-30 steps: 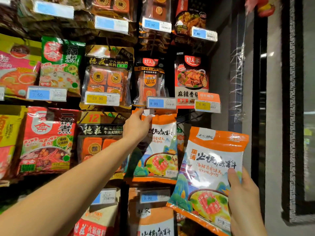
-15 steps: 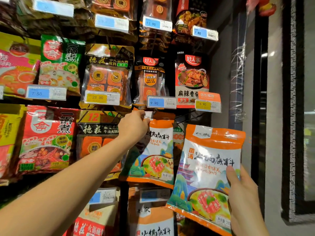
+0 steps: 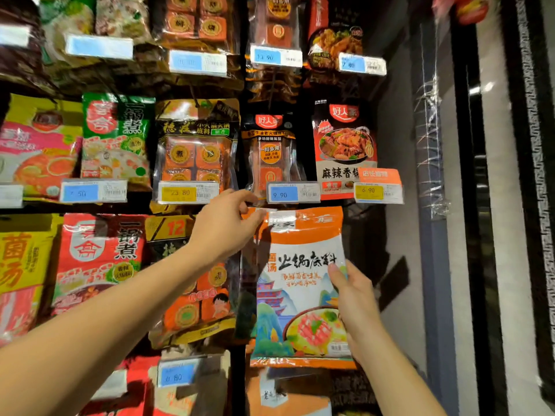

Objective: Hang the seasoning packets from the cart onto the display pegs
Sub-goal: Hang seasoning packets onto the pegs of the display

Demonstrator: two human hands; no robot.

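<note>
An orange-and-white seasoning packet (image 3: pixel 300 265) with a soup-bowl picture is held flat against the display, just under the 9.90 price tag (image 3: pixel 292 193). My right hand (image 3: pixel 354 298) grips its right edge, thumb on the front. My left hand (image 3: pixel 222 232) pinches the packet's top left corner, beside a small white tag (image 3: pixel 265 210) at the peg's tip. The peg itself and whatever hangs behind the packet are hidden. The cart is out of view.
Rows of hanging packets fill the display: red ones (image 3: pixel 99 265) at left, black-and-orange ones (image 3: pixel 195 151) in the middle. More orange packets (image 3: pixel 285 394) hang below. A grey wall (image 3: pixel 399 175) and a black frame (image 3: pixel 468 205) bound the right side.
My right hand has carried the packet up and to the left, from beside the peg column to directly in front of it. My left hand stays at the peg, now at the packet's top corner.
</note>
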